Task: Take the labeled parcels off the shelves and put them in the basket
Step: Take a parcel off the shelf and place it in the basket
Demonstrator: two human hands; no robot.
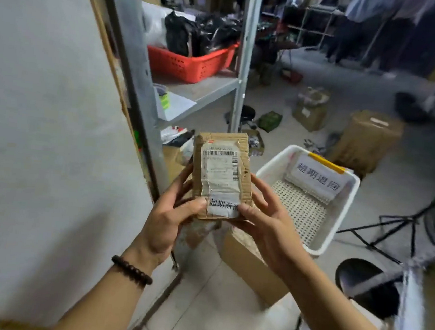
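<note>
Partly, your own hands block the view: both thumbs lie over the lower corners of the parcel (222, 176), and the right one cuts off the end of the printed white strip (223, 205) along its bottom edge. The fingers behind it are mostly hidden. The small print on the shipping label is too blurred to read; only the barcodes stand out.

Your left hand (168, 218) and right hand (266, 222) each grasp one side of the parcel, thumb in front and fingers behind. You hold it in the air, upright and facing you, left of the white basket (346, 204) and not in it.

Below your right forearm a plain cardboard box (244, 263) sits on the floor, half covered by the arm. A black round stool (367, 285) and a dark tripod (396, 227) stand near the basket. A metal shelf (199, 91) behind carries a red crate (191, 66) of black bags.

The parcel is flat, creased brown cardboard under wrinkled tape. The basket is perforated plastic with a yellow handle — a paper sign (318, 177) leans inside. A dark beaded bracelet (131, 271) circles your left wrist.
</note>
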